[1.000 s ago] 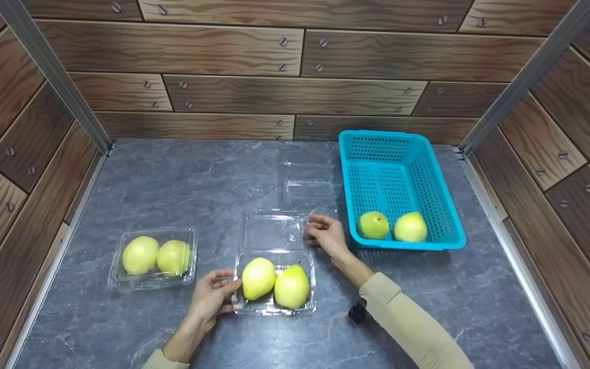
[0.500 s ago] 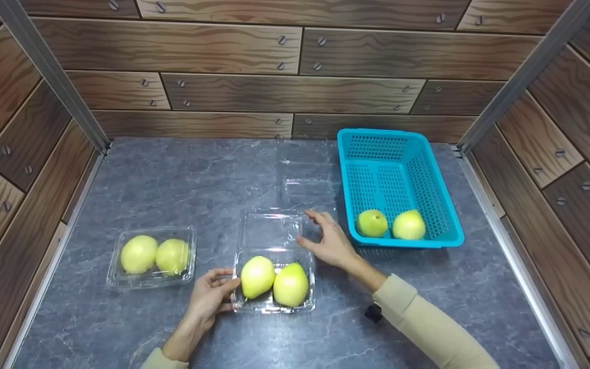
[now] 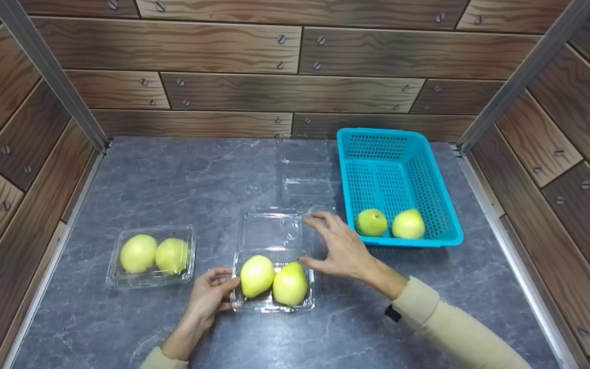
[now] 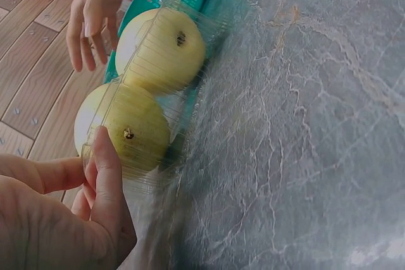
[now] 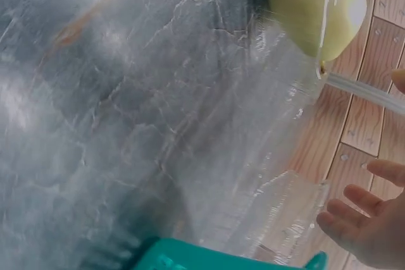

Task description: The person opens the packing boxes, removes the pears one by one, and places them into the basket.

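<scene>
The left hand (image 3: 208, 297) pinches the left edge of a clear, rectangular plastic container (image 3: 274, 310), thumb against the fingers. That container sits on the grey, marbled tabletop (image 3: 172, 184), its clear, ridged plastic lid (image 3: 272, 228) laid back on the far side. Inside it 2 plump yellow-green pears (image 3: 257, 277) lie side by side, the left with its narrow end towards the person, the right with its narrow end towards the lid.

The right hand (image 3: 343, 251) is spread wide, thumb well apart from the fingers, at the right side of the lid and container; whether it touches the plastic I cannot tell.

To the left, a 2nd clear plastic container (image 3: 191, 256), closed, holds 2 pears. On the right stands a bright blue, perforated plastic basket (image 3: 392, 189) with 2 pears at its near end. More clear plastic packaging (image 3: 305, 171) lies just beside the basket's left side.
</scene>
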Action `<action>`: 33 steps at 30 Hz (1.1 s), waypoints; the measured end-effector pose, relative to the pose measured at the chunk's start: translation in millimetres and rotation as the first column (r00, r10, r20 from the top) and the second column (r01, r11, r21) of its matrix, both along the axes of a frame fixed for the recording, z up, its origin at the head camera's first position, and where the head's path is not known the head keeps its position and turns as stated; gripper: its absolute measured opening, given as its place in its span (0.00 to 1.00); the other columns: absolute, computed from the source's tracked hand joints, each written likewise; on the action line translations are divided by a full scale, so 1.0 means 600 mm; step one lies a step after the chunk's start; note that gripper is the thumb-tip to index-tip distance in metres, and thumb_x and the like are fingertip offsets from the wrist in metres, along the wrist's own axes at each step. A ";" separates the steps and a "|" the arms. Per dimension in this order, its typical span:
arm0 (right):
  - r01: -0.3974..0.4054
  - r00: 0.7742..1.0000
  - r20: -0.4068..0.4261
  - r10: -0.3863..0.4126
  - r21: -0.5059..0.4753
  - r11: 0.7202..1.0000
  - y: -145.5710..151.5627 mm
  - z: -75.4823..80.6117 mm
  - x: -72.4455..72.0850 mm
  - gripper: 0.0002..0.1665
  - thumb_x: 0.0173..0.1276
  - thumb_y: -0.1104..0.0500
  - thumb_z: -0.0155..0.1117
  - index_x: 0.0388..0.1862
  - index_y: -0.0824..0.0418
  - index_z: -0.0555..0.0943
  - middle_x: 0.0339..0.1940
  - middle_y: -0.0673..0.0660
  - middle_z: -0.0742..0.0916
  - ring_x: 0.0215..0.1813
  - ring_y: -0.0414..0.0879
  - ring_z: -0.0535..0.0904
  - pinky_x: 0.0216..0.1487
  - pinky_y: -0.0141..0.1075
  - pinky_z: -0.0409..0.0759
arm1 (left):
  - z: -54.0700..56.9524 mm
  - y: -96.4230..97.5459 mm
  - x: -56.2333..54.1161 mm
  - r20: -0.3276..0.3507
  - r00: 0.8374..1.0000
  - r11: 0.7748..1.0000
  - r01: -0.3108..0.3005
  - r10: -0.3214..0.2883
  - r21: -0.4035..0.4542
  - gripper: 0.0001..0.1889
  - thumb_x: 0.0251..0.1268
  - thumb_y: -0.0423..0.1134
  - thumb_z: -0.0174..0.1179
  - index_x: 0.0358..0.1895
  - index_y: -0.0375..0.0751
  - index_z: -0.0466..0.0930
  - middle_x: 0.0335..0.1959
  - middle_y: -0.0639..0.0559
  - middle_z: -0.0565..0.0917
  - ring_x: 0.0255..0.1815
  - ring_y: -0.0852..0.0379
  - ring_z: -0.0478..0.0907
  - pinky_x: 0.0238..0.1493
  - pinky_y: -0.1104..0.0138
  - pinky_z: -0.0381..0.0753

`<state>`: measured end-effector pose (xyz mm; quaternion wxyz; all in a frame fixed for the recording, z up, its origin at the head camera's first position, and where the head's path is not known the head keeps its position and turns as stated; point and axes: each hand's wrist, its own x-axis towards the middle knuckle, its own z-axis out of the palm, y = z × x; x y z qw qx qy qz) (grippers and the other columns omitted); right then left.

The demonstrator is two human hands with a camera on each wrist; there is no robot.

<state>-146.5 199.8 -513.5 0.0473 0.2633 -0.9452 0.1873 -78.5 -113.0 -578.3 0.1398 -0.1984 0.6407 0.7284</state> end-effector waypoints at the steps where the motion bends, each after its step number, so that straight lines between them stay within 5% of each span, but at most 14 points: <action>1: -0.012 1.000 -0.017 0.013 0.014 1.000 0.000 0.003 0.003 0.53 0.59 0.31 0.75 0.78 0.52 0.71 0.75 0.62 0.76 0.69 0.60 0.78 0.66 0.58 0.85 | 0.000 0.000 0.000 0.001 1.000 1.000 0.000 0.000 -0.001 0.21 0.66 0.29 0.69 0.59 0.28 0.77 0.34 0.52 0.83 0.23 0.60 0.77 0.19 0.68 0.88; 13: -0.183 0.975 -0.106 0.194 0.106 0.977 -0.018 0.014 0.044 0.51 0.57 0.32 0.77 0.74 0.53 0.74 0.74 0.62 0.78 0.70 0.57 0.78 0.65 0.51 0.89 | 0.002 0.001 0.001 0.007 1.000 1.000 -0.004 0.004 0.003 0.21 0.65 0.29 0.70 0.60 0.29 0.78 0.33 0.53 0.83 0.23 0.60 0.77 0.19 0.69 0.88; 33: -0.274 0.959 -0.024 0.281 0.158 0.949 -0.047 -0.022 0.082 0.41 0.63 0.34 0.74 0.71 0.50 0.78 0.70 0.57 0.81 0.68 0.51 0.79 0.62 0.47 0.90 | 0.000 0.001 0.001 0.022 1.000 1.000 0.003 -0.003 -0.008 0.22 0.65 0.31 0.70 0.60 0.29 0.77 0.33 0.54 0.83 0.24 0.61 0.78 0.18 0.70 0.86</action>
